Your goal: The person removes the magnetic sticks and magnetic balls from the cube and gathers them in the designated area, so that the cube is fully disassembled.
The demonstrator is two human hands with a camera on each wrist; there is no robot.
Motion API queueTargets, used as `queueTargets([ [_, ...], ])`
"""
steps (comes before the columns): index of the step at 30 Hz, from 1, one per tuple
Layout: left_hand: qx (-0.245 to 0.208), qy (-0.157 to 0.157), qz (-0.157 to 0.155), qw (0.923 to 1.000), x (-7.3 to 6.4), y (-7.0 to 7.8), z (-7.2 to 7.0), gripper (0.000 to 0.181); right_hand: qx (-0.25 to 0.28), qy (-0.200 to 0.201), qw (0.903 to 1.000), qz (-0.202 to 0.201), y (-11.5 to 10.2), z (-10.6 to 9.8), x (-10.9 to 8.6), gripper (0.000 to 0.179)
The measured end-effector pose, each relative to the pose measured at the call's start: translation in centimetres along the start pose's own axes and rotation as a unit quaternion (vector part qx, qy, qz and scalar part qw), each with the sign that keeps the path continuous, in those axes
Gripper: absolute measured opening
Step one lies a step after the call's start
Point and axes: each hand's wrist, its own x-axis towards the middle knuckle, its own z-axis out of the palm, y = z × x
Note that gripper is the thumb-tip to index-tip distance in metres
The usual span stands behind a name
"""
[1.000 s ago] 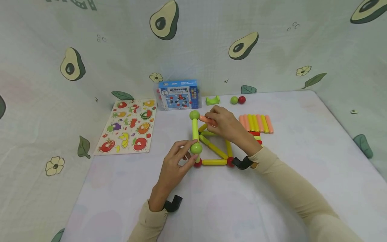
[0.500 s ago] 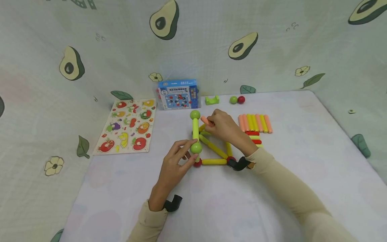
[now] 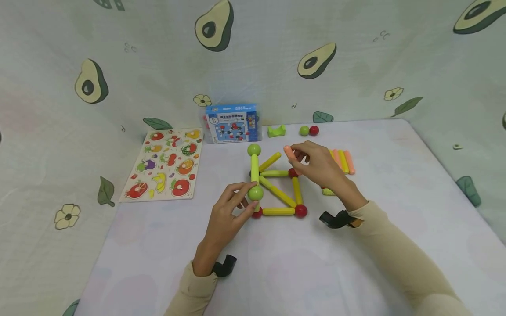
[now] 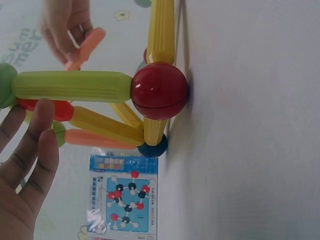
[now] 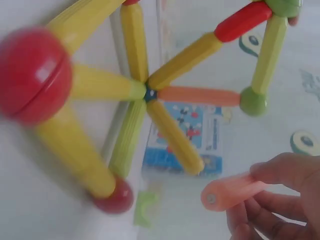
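Head: within the far edge of the white surface (image 3: 276, 263), my right hand (image 3: 316, 161) pinches a salmon plastic rod (image 3: 289, 152), my left hand (image 3: 227, 217) a green plastic ball (image 3: 255, 193). Left wrist: overpressing could buckle the multicoloured rod-and-ball frame (image 4: 159, 91). Right wrist: knocks could dislodge the free-ended yellow rod (image 5: 177, 137).

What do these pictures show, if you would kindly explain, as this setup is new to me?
There is no machine, just a person's left hand and right hand. The wide picture is taken from the head, looking forward and down; each close-up is taken from one wrist. On the pale table is a frame of coloured rods and balls; around it are a fruit board, a blue box and loose rods. The left hand holds a green ball on the frame, the right hand a pink rod.
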Motion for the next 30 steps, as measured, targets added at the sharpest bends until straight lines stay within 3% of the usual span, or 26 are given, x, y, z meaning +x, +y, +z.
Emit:
queueTargets([
  [7,-0.009,-0.002,-0.009,0.9999,0.0,0.1,0.0,0.058,-0.005,0.031,0.9991,0.029,3.0,-1.7,-1.7,0.032],
  [23,-0.009,-0.004,0.001,0.9999,-0.1,0.2,0.0,0.056,-0.028,0.027,0.9876,0.152,8.0,-4.7,-4.2,0.044],
  [30,-0.008,-0.002,-0.001,1.0000,0.0,0.2,0.0,0.058,-0.044,0.031,0.9816,0.183,9.9,-5.5,-5.0,0.044],
])
